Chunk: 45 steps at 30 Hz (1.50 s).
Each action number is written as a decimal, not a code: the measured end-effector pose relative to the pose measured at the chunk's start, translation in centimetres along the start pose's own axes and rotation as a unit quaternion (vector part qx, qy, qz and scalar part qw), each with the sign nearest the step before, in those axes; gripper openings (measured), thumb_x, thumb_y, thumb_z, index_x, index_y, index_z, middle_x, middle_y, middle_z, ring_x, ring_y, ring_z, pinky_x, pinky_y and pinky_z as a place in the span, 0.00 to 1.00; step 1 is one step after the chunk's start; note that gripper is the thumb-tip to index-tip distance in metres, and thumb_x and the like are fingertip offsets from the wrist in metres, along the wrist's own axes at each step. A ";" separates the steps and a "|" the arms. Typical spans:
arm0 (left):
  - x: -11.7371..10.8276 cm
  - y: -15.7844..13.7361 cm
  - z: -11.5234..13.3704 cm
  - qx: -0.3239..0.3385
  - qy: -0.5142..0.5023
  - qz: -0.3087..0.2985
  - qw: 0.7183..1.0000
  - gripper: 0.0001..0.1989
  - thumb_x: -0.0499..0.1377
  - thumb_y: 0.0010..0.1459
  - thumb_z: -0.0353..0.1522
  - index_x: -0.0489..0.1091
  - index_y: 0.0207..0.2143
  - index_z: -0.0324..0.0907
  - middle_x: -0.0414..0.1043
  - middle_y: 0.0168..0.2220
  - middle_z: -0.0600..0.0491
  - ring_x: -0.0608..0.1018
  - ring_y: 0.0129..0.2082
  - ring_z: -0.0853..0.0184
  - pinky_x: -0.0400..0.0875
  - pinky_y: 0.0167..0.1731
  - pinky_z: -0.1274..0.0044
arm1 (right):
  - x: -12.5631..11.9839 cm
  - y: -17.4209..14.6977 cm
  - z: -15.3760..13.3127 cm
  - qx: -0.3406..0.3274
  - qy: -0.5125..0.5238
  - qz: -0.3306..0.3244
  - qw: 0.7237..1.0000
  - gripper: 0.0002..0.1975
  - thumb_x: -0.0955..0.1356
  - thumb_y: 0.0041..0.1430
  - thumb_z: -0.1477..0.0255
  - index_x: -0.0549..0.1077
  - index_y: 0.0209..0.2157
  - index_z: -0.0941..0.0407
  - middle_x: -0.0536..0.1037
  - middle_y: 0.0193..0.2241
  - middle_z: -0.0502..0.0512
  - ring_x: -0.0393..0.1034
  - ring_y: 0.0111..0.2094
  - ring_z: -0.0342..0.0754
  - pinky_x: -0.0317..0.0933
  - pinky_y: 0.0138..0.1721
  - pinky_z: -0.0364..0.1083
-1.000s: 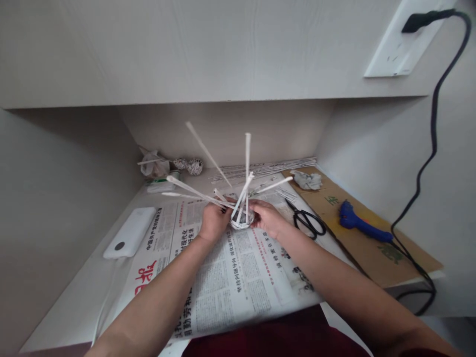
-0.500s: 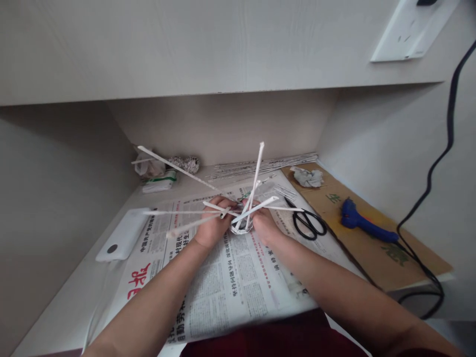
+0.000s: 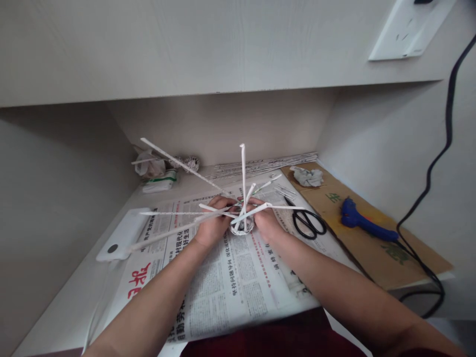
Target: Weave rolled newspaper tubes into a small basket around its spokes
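Between my two hands sits a small round basket (image 3: 241, 229) woven from rolled paper tubes, above the newspaper (image 3: 238, 287). Several long white paper tubes (image 3: 243, 171) stick out from it in all directions, one nearly upright and others off to the left and right. My left hand (image 3: 214, 223) is closed on the basket's left side, where tubes cross over the fingers. On the right side my right hand (image 3: 266, 220) grips the far edge with its fingers curled in. The fingertips of both hands are partly hidden by the tubes.
Black-handled scissors (image 3: 309, 224) lie right of my right hand. A blue glue gun (image 3: 368, 225) with a black cord and crumpled paper (image 3: 308, 177) rest on cardboard (image 3: 409, 258). At left is a white power bank-like box (image 3: 121, 235); more paper tubes (image 3: 267, 166) lie at the back.
The upright tube has swung left and stands straighter. A pale tube at the left now reaches farther out toward the white box. Both hands stay at the basket.
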<state>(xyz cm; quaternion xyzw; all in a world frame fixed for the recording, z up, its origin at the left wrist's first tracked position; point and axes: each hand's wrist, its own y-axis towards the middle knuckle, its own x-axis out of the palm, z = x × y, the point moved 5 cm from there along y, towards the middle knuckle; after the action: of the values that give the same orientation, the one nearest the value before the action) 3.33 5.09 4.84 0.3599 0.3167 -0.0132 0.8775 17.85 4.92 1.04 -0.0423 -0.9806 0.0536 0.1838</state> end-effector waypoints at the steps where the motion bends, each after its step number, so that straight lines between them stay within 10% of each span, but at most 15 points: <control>1: 0.0 0.0 -0.1 -0.003 -0.012 -0.005 1.000 0.06 0.59 0.60 0.30 0.76 0.37 0.42 0.76 0.36 0.50 0.77 0.38 0.64 0.72 0.42 0.72 | -0.1 0.1 0.1 0.000 0.002 0.001 1.000 0.16 0.74 0.39 0.66 0.76 0.33 0.57 0.78 0.24 0.51 0.70 0.25 0.46 0.63 0.27 0.44; 45: 0.3 0.0 -0.7 -0.051 -0.022 0.049 0.997 0.03 0.62 0.55 0.31 0.76 0.30 0.41 0.75 0.31 0.51 0.76 0.34 0.64 0.70 0.38 0.72 | -0.3 0.6 1.1 0.041 0.047 -0.022 0.998 0.19 0.75 0.41 0.57 0.71 0.28 0.56 0.73 0.20 0.46 0.64 0.20 0.42 0.58 0.23 0.43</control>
<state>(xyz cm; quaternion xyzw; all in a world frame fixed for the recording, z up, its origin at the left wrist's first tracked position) 3.19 5.57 4.26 0.3294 0.2795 0.0381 0.9011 17.80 5.35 -0.13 -0.0157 -0.9687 0.0874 0.2320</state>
